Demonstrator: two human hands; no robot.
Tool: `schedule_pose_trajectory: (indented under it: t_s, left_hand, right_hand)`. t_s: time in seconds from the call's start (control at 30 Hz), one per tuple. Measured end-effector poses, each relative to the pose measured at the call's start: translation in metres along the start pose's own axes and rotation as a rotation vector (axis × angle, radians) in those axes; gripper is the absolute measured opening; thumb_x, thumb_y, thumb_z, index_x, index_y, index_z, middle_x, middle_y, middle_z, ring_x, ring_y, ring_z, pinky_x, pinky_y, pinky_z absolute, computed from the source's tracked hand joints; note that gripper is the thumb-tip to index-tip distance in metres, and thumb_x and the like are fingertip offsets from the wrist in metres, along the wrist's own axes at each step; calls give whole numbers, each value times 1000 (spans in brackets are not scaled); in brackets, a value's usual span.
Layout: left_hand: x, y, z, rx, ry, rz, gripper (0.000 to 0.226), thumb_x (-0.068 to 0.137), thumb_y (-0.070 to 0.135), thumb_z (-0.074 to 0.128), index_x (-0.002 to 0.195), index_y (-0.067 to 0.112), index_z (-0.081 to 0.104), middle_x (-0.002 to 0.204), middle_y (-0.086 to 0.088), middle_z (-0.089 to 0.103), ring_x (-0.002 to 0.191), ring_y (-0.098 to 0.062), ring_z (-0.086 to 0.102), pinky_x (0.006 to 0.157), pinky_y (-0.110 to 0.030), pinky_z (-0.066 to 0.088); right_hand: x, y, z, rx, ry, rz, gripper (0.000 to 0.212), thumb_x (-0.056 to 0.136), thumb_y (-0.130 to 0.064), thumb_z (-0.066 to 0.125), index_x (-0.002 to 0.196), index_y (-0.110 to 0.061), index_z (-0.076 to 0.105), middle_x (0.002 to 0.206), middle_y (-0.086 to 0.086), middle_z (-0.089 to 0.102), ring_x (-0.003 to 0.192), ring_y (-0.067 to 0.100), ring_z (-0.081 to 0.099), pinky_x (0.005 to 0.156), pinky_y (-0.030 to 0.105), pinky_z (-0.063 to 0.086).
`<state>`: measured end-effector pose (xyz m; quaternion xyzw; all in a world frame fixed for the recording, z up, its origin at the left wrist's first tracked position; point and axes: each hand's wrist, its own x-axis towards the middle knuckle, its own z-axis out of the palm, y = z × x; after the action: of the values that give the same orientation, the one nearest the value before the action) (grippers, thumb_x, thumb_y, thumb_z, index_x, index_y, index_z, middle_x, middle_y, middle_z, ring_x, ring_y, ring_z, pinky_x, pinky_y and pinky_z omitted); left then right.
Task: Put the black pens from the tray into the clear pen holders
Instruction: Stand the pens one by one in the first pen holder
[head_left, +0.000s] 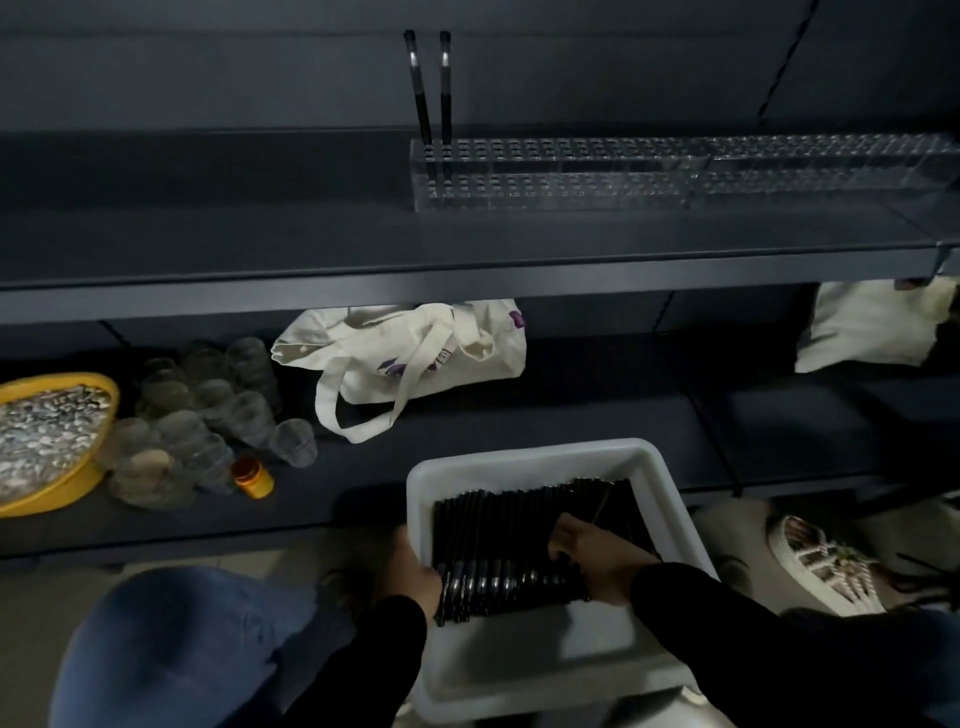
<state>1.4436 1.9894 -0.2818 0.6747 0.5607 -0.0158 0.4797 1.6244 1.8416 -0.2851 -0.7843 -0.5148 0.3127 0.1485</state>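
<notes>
A white tray sits low in front of me with several black pens lying side by side in it. My left hand reaches over the tray's left wall and grips the left side of the pen bundle. My right hand curls over the bundle's right side. On the upper shelf stand two clear pen holders end to end. Two black pens stand upright in the left end of the left holder.
The lower shelf holds a yellow bowl of small pieces, several clear cups, an orange-capped bottle and a cream tote bag. Another pale bag lies at right. A person's shoe is right of the tray, my knee left.
</notes>
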Motion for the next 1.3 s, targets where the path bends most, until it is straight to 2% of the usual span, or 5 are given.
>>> schedule_pose_trajectory:
  t_s: [0.17,0.4,0.73,1.07,1.3]
  left_hand:
    - [1,-2,1,-21,-5,-8,45,86,11,57,127,20,42,111,-5,58,100,-27,58,90,-38,50]
    - [4,-3,1,3,-5,-12,40,85,10,56,122,18,43,108,-4,57,100,-24,57,88,-33,47]
    - [-5,73,-51,306,174,234,37,88,27,58,123,20,52,127,-2,53,118,-22,51,96,-29,41]
    - [-32,238,-135,50,496,830,14,87,22,65,99,15,63,94,6,59,90,-12,57,75,-19,39]
    - [30,295,-168,142,587,676,50,84,41,66,122,11,53,120,-9,56,112,-29,53,91,-35,44]
  right_hand:
    - [5,20,-1,-303,-17,-108,25,82,4,45,78,-21,43,87,-2,40,71,12,40,63,25,36]
    - [0,6,-29,-145,193,-49,18,88,-12,58,106,-15,61,104,-8,54,96,7,52,84,14,40]
    - [0,-67,-137,382,538,-61,21,76,-3,76,85,-16,62,74,-10,60,62,-7,55,65,7,43]
    - [28,-168,-305,908,1017,-303,17,82,-11,72,81,-19,57,65,-5,49,55,1,46,59,15,41]
    - [74,-193,-374,806,1154,-318,8,86,-18,68,88,-20,60,71,-2,55,60,8,50,58,22,42]
